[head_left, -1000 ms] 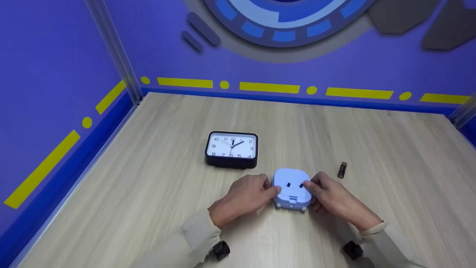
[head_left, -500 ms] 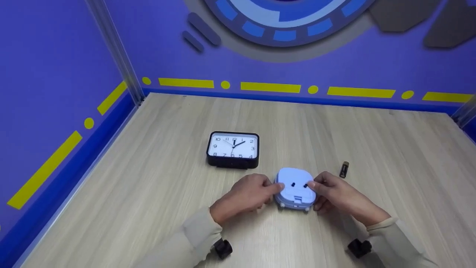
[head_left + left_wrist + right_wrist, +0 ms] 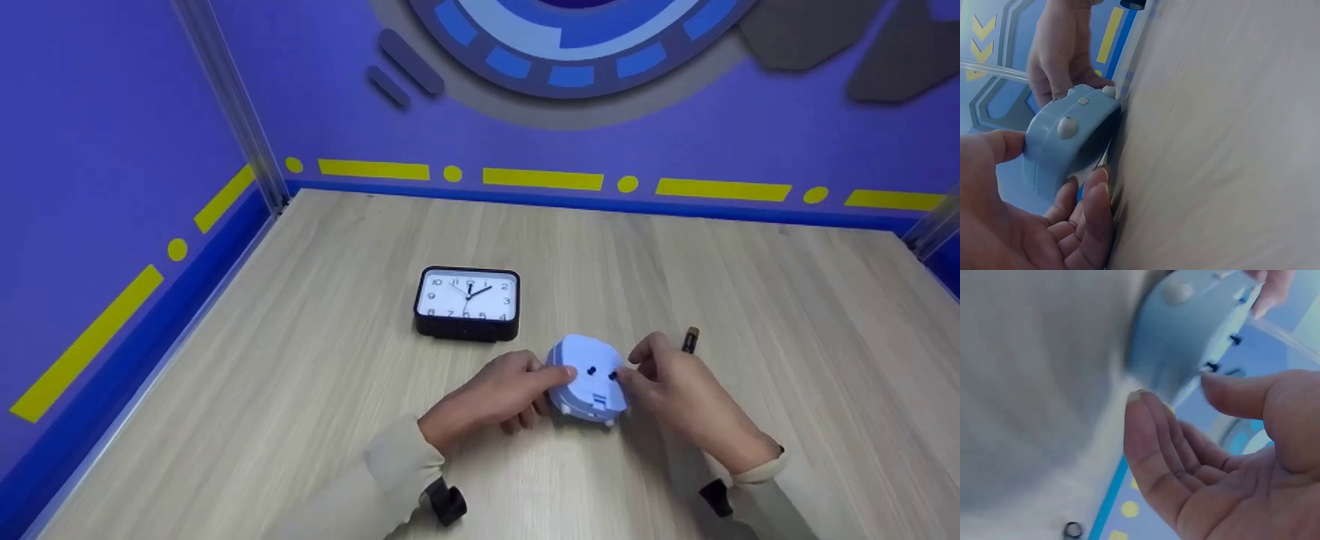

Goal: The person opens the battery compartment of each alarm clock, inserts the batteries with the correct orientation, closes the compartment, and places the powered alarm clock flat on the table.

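Note:
A light blue alarm clock point(image 3: 592, 352), back side up with two black knobs and a battery cover, is tilted over the table. My left hand point(image 3: 499, 390) grips its left edge, thumb on the back and fingers under the rim, as the left wrist view shows. At the clock's right edge is my right hand point(image 3: 675, 386); its thumb is at or against the edge beside one knob. In the right wrist view its other fingers point(image 3: 1148, 433) are stretched out near the lower corner of the clock point(image 3: 1171, 332), not wrapped round it. The clock's face is hidden.
A black rectangular clock point(image 3: 467, 300) with a white dial lies behind my left hand. Beyond my right hand lies a black battery point(image 3: 691, 340) with a copper-coloured end, partly covered. Blue-purple walls point(image 3: 555, 150) border the wooden table point(image 3: 337, 285) at the back and left.
The light blue clock has turned and tilted, its right side swinging nearer me. My right hand has loosened from its edge, its fingers lifted, while the left hand keeps its grip.

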Action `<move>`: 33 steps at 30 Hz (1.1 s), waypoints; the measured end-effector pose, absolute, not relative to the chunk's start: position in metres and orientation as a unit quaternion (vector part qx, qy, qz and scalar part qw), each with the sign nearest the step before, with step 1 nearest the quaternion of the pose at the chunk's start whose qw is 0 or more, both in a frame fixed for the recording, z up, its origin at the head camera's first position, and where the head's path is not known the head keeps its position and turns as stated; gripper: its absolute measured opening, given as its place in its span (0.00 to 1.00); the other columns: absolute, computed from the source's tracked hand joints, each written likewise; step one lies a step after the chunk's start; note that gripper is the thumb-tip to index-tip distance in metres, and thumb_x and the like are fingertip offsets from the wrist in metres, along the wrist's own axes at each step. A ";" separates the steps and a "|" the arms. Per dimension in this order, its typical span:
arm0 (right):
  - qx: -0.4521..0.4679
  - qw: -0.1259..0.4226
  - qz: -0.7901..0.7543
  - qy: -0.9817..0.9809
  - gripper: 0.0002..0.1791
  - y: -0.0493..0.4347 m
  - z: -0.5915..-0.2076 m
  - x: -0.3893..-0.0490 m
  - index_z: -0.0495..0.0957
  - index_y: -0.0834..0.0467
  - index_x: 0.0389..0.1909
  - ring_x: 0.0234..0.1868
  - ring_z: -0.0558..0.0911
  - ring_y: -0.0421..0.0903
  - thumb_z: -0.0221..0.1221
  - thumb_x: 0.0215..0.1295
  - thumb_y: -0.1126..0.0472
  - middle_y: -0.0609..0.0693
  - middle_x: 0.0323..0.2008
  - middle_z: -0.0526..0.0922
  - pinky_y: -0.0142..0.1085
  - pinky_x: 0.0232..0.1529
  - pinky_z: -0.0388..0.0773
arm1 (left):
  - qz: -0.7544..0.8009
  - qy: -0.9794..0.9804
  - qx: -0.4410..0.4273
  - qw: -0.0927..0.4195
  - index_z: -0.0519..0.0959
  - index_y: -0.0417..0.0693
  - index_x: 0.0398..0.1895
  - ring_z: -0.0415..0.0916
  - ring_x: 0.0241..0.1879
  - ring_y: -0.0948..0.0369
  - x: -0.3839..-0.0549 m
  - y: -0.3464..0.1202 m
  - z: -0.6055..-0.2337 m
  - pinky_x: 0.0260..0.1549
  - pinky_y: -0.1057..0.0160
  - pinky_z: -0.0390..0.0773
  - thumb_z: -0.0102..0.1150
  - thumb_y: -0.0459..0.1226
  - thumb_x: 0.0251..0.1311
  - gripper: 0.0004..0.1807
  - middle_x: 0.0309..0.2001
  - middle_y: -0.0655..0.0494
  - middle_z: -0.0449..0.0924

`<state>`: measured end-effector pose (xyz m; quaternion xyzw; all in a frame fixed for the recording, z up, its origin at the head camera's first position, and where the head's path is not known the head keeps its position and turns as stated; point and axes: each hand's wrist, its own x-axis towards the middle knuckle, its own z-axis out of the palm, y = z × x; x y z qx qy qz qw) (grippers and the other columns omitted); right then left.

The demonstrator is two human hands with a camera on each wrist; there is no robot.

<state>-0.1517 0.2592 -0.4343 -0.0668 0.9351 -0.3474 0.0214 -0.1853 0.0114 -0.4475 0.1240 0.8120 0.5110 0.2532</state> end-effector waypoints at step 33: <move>-0.045 0.127 -0.498 0.857 0.37 0.246 -0.431 -0.145 0.78 0.73 0.59 0.38 0.85 0.50 0.42 0.86 0.40 0.56 0.40 0.87 0.43 0.39 0.84 | 0.560 0.769 0.191 0.242 0.75 0.50 0.45 0.79 0.28 0.59 -0.184 0.013 -0.453 0.23 0.62 0.76 0.55 0.50 0.80 0.14 0.38 0.53 0.83</move>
